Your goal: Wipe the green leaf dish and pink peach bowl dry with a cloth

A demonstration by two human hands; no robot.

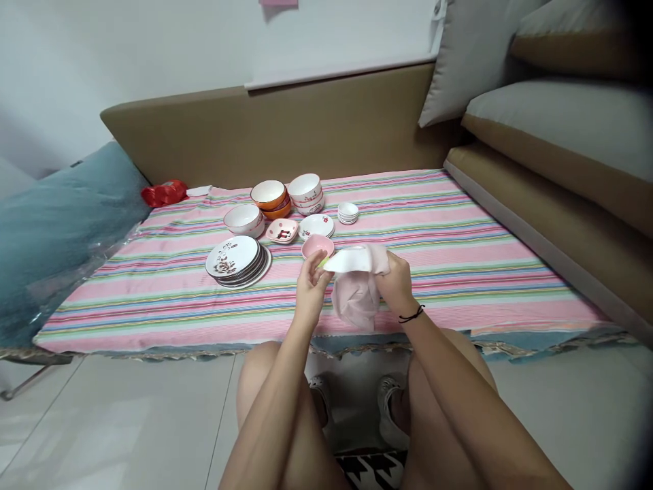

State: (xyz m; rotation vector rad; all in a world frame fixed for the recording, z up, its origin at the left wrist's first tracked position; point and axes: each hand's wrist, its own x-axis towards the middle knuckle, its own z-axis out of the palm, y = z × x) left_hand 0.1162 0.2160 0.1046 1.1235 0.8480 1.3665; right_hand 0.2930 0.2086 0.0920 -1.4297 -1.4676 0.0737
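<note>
Between my two hands is a white dish [349, 260], seen nearly edge-on and tilted. My left hand [313, 280] pinches its left end, where a bit of yellow-green shows. My right hand [396, 280] grips its right end through a pale pink cloth [357, 303], which hangs down below the dish. Just behind my left fingertips sits a pink bowl [317, 245] on the striped cloth. White plates with red flowers [317, 226] lie behind that bowl, and a small pink patterned dish [282, 231] is to their left.
Stacked dark-rimmed plates [233, 257], white bowls [243, 219], orange bowls [269, 194], red-patterned bowls [305, 188] and small white dishes [347, 212] stand on the striped cloth [459, 272]. A red bundle [164, 193] lies at the back left. Cushions [561, 129] rise on the right.
</note>
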